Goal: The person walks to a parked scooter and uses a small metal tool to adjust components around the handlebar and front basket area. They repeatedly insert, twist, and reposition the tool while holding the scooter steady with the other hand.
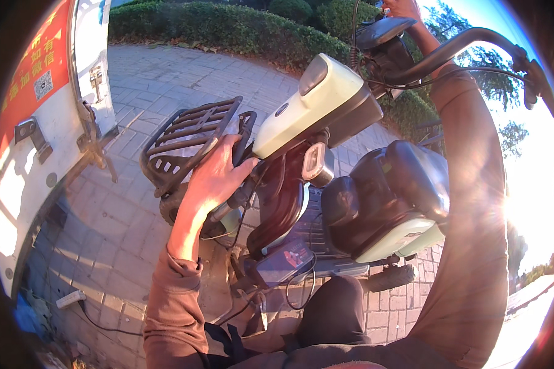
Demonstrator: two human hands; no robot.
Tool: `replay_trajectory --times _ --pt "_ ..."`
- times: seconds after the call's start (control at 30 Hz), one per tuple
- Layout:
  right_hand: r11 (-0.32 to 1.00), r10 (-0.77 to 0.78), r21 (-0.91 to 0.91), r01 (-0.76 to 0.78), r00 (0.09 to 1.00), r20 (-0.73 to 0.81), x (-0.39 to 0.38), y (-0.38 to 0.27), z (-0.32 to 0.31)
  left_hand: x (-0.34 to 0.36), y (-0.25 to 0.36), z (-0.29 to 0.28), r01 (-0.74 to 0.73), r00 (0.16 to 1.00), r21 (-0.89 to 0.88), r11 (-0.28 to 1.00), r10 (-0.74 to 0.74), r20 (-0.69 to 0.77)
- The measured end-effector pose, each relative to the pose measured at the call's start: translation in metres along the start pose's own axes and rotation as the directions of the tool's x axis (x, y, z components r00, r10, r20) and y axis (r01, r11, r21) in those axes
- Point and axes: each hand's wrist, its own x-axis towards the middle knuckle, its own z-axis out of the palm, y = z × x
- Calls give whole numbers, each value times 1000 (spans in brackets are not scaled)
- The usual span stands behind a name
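An electric scooter stands tilted across the view, with a cream headlight housing, a black slatted front rack and a dark padded seat. My left hand is closed over the rack's edge beside the housing, its thumb near the housing's lower end; the fingertips are partly hidden. My right arm stretches up past the bent black handlebar. At the top edge my right hand is partly cut off, fingers curled beyond a black mirror-like part. What it grips is hidden.
A dark box with a cable sits low beside the scooter's footboard. Left stands a white vehicle body with a red panel and metal latches. A white power strip with a cord lies on the brick paving. Hedges line the back.
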Motion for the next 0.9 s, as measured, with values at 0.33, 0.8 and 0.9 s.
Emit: replay_trajectory --times 0.33,0.8,0.9 --pt "999 43 -23 -45 996 -79 -5 -2 -1 1 0 3 -29 998 111 993 34 -46" --pt "988 129 -79 -130 991 -18 -10 -7 -5 1 -3 4 -49 996 112 992 56 -66" --pt "984 177 29 -176 984 -14 -19 -8 -23 1 2 3 -34 997 124 992 42 -65"
